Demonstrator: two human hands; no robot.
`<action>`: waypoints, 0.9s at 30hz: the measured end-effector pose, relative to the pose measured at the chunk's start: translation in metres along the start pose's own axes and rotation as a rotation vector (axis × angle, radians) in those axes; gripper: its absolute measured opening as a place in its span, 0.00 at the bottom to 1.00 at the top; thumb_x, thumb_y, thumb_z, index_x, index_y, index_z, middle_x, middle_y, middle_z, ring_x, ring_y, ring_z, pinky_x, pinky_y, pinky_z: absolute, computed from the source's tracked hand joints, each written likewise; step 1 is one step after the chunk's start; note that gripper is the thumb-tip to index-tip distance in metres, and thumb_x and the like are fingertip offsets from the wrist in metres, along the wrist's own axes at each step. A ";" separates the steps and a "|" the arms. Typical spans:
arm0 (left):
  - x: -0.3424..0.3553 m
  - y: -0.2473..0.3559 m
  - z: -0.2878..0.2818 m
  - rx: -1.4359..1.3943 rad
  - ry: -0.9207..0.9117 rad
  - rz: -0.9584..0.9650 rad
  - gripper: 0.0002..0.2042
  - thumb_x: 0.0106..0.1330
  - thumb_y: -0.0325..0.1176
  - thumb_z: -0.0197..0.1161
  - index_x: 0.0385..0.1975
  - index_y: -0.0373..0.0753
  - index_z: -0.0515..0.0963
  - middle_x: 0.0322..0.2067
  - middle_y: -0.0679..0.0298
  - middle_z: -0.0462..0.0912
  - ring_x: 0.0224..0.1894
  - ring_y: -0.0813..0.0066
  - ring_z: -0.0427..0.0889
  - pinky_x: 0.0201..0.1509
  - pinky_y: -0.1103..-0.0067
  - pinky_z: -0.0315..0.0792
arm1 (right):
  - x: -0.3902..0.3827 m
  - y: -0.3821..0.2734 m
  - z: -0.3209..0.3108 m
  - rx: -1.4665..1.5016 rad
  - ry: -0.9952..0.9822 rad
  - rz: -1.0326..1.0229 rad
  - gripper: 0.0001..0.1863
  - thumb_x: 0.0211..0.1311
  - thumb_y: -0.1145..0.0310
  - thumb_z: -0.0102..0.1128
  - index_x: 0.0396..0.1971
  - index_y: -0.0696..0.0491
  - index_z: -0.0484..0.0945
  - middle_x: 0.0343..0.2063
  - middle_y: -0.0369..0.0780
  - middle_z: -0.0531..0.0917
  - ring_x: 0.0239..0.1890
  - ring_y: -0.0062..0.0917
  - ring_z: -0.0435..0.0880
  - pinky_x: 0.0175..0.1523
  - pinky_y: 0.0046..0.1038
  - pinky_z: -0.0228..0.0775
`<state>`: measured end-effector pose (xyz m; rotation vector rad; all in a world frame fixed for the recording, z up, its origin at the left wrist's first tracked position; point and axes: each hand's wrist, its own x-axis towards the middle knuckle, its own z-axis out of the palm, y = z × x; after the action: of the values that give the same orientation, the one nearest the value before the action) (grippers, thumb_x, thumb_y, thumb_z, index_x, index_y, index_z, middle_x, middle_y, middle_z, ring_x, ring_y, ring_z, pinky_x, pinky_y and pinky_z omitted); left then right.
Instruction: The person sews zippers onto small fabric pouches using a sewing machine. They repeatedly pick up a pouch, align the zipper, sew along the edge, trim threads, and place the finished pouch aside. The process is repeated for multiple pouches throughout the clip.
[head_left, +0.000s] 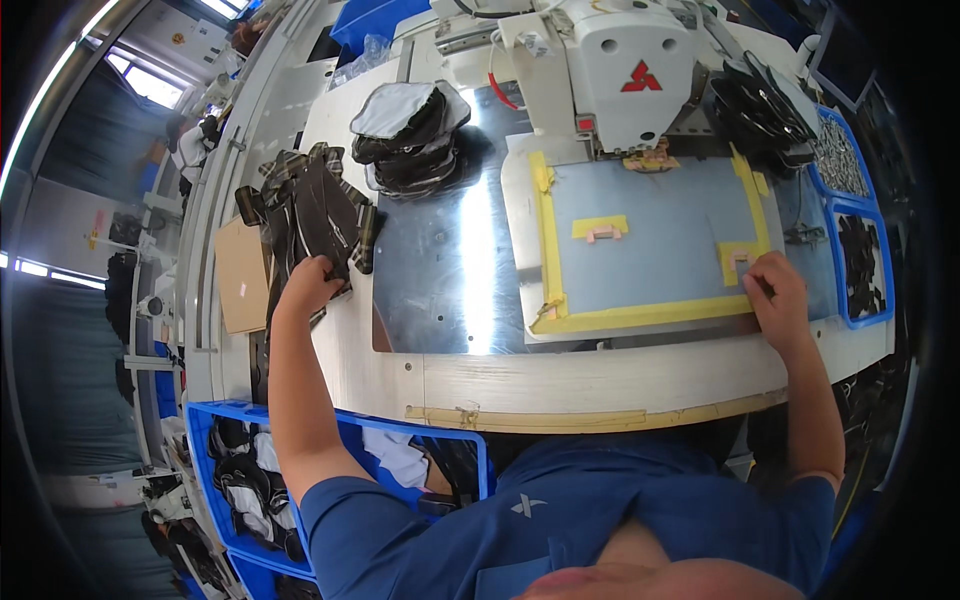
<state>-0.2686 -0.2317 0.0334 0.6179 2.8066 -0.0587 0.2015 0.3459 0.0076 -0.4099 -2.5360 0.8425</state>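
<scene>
My left hand [314,285] is at the lower part of a pile of dark brown cloth strips [318,215] with plaid pieces among them, its fingers closed on the strips. On the right, my right hand [778,292] rests at the edge of a flat grey-blue sewing template [660,270] bordered with yellow tape. Its fingers are curled beside a small taped notch [741,262]; whatever they may pinch is hidden. A second taped notch with a pinkish edge [603,233] lies near the template's middle. Above the template's far edge stands the white head of a sewing machine [630,90].
A stack of black and white padded pieces [405,135] stands beyond the shiny metal plate [430,280]. Black shiny pieces [760,110] lie right of the machine, near blue trays [862,265] of small parts. A blue crate [335,420] with sewn pieces sits below the table's left edge.
</scene>
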 end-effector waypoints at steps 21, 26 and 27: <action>-0.168 0.355 -0.038 -0.835 0.105 1.519 0.12 0.69 0.38 0.74 0.38 0.37 0.80 0.35 0.55 0.79 0.41 0.50 0.82 0.59 0.57 0.79 | 0.019 -0.096 0.106 1.853 -1.024 0.802 0.40 0.80 0.40 0.56 0.69 0.64 0.73 0.51 0.47 0.86 0.42 0.24 0.88 0.43 0.29 0.82; -0.184 0.387 0.000 -0.839 -0.143 1.637 0.17 0.70 0.46 0.74 0.41 0.37 0.81 0.35 0.56 0.80 0.42 0.52 0.82 0.57 0.62 0.77 | 0.023 -0.106 0.110 1.202 -1.059 0.640 0.27 0.67 0.75 0.70 0.64 0.65 0.77 0.35 0.32 0.84 0.33 0.09 0.76 0.33 0.20 0.64; -0.183 0.383 -0.004 -0.855 -0.120 1.582 0.18 0.70 0.47 0.75 0.42 0.37 0.81 0.36 0.56 0.80 0.43 0.52 0.82 0.56 0.63 0.77 | 0.019 -0.102 0.111 1.201 -1.120 0.605 0.25 0.67 0.76 0.70 0.63 0.65 0.79 0.34 0.31 0.84 0.34 0.09 0.77 0.33 0.19 0.65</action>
<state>0.0500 0.0420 0.0922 2.0613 1.2527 1.1800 0.1167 0.2201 -0.0026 -0.2943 -1.9664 3.2137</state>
